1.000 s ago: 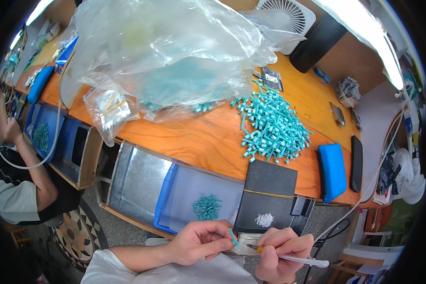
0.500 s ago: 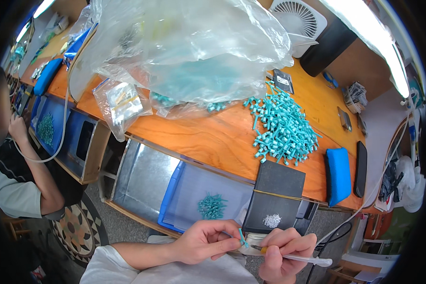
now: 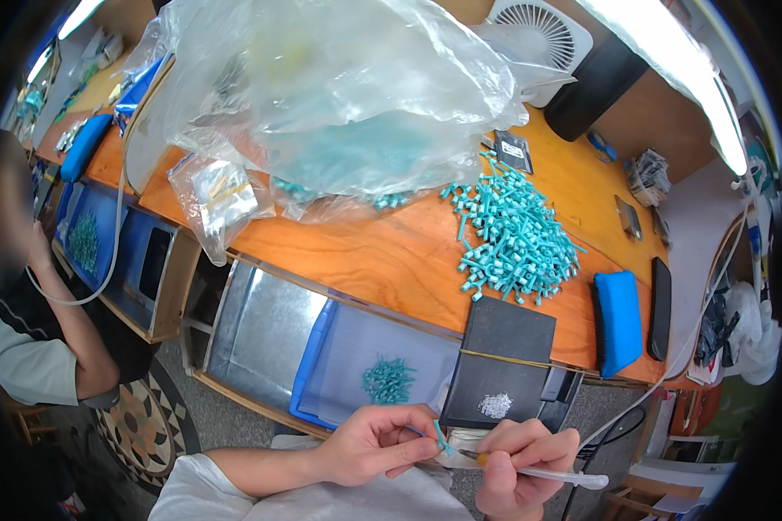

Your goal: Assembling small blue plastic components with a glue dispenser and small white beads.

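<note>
L hand [image 3: 375, 443] pinches a small teal part [image 3: 442, 438] btwn thumb and fingertips, below the bench's front edge, just under the blue tray [image 3: 314, 365] holding a teal clump. R hand [image 3: 521, 460] has fingers closed round a white pen-like tool [image 3: 554, 474], its tip at the part. Teal pile [image 3: 514, 234] sits on bench [image 3: 391, 260] toward the right end, clear bag [image 3: 339, 95] at back edge.

An orange wooden bench [image 3: 382, 260] carries a big clear plastic bag [image 3: 339, 87], a smaller clear bag [image 3: 222, 204] at its front edge, a loose heap of teal plastic parts [image 3: 513, 239], a blue pad [image 3: 619, 321], a black slab [image 3: 660, 308] beside it, and a white fan [image 3: 539, 35] at the back.
</note>
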The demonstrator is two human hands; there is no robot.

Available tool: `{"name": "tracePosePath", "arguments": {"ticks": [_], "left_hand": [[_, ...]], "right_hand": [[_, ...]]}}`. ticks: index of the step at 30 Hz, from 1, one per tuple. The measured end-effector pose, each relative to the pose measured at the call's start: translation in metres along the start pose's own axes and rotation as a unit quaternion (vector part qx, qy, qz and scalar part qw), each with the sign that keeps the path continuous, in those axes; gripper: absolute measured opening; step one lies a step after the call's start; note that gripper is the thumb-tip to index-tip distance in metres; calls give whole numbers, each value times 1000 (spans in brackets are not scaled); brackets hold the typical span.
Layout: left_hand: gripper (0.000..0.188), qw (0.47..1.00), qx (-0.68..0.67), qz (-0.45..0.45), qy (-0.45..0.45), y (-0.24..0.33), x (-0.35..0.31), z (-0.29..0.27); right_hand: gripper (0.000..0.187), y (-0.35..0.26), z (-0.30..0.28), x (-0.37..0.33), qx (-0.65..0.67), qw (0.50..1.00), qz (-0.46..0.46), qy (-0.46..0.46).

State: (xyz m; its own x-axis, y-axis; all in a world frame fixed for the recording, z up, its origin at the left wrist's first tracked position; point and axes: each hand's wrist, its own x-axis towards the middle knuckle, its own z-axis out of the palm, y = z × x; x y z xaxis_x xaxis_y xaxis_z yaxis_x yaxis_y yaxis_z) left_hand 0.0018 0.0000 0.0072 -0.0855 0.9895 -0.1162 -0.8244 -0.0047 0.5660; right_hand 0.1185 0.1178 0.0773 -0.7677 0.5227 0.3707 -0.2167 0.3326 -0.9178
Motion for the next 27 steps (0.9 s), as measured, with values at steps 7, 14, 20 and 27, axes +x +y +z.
{"name": "tracePosePath", "arguments": {"ticks": [7, 14, 20, 27], "left_hand": [[9, 1000, 2, 14, 4, -5, -2, -4], [10, 1000, -7, 11, 2, -4, -2, -1], [10, 1000, -5, 21, 13, -5, -5, -6], [11, 1000, 4, 10, 8, -1, -3, -1]], "right_hand": [[24, 17, 10, 2, -100, 979, -23, 179], [21, 16, 5, 1, -126, 979, -32, 159], [23, 17, 13, -1, -83, 981, -4, 173], [22, 2, 2, -3, 22, 1000, -2, 3]]}}
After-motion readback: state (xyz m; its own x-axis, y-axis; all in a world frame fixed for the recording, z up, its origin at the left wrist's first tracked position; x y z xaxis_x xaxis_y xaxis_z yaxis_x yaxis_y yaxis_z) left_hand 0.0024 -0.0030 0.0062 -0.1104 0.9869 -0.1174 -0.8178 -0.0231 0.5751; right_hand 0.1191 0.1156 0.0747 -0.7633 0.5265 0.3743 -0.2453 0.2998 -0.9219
